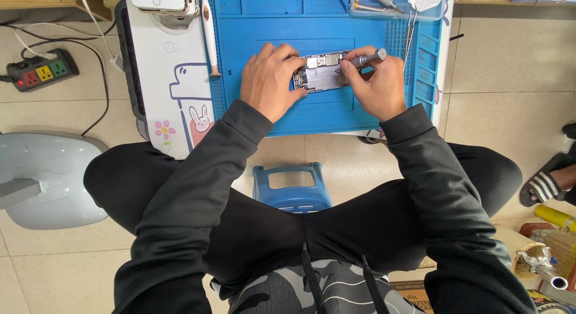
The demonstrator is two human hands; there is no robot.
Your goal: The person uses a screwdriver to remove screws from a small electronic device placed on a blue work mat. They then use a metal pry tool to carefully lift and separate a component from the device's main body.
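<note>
The person sits on a blue stool [292, 188] and bends over a blue work mat [312, 26] that lies on the low surface [171, 80] in front of the knees. Both arms, in black sleeves, reach forward and come together over the middle of the mat.

The left hand [271, 77] lies with the back turned up, the wrist a little bent. Its fingers are curled around the left end of an opened phone body [323, 73] and press it down on the mat, so this hand is closed on the phone.

The right hand [375, 80] is at the right end of the phone. Thumb and fingers are pinched around a small metal screwdriver [367, 59], which lies nearly flat, its handle pointing to the far right. The tip is hidden by the fingers.

On the floor at the left is a power strip [41, 70]. At the far right of the mat stands a clear tray with tools [393, 5].
</note>
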